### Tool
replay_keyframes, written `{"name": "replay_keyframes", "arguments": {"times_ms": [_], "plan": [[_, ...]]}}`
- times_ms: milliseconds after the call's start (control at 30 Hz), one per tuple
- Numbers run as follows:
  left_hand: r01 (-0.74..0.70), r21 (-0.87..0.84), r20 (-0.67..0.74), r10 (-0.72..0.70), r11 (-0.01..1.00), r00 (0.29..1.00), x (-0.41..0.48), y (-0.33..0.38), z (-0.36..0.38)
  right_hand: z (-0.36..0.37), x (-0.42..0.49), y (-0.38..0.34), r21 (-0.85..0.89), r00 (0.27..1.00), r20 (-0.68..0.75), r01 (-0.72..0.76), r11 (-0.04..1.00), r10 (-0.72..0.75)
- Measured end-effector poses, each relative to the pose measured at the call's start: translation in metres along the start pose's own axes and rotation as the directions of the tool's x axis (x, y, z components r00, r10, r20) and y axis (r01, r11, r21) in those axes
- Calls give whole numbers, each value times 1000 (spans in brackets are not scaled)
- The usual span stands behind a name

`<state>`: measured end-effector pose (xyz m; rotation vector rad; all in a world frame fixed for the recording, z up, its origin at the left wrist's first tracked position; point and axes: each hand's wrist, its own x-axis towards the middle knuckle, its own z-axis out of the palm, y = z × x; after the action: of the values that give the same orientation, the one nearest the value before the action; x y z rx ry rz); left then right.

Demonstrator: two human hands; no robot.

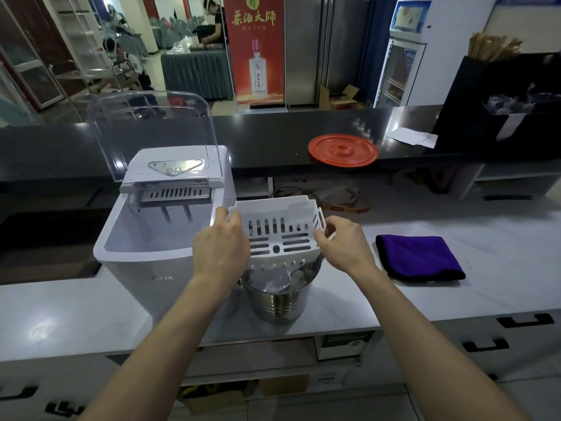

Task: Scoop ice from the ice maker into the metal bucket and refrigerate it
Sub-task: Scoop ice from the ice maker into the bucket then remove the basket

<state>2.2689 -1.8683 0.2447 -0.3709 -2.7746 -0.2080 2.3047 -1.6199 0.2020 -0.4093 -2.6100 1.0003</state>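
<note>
I held the white slotted ice basket point(279, 229) tipped over the metal bucket point(277, 299). My left hand point(220, 249) gripped its nine o'clock edge, fingers curled round the rim, while my right hand point(343, 247) pinched its three o'clock edge. The bucket stood on the grey counter point(455, 296), just beside the ice maker point(136, 268) at its nine o'clock, whose clear lid point(151, 132) was raised. A purple cloth point(420, 256) lay at three o'clock, a red lid point(343, 150) at one.

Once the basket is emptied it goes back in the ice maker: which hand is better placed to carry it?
Probably left. The left hand grips the white basket on the side next to the open ice maker; the right hand holds the far side, above the metal bucket.
</note>
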Motion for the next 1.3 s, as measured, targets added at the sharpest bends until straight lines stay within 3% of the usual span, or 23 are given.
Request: {"name": "replay_keyframes", "arguments": {"times_ms": [333, 567, 833, 1067, 1300], "plan": [[-40, -49, -64, 37, 998, 997, 3, -2, -7, -2, -2, -1, 11, 1000, 1, 1, 1000, -1], [-137, -44, -190, 126, 990, 974, 16, 0, -15, -16, -3, -1, 86, 997, -77, 12, 996, -5], [-182, -78, -136, 170, 980, 976, 21, 7, -15, -20, -6, 0, 43, 995, -96, -5, 999, 9], [-324, -182, -141, 301, 928, 943, 34, 23, -20, -29, -9, -1, 57, 988, -154, -11, 998, 20], [-400, -249, -113, 384, 882, 916, 54, 76, -16, -57, -9, 36, 99, 980, -187, -55, 994, 73]]}}
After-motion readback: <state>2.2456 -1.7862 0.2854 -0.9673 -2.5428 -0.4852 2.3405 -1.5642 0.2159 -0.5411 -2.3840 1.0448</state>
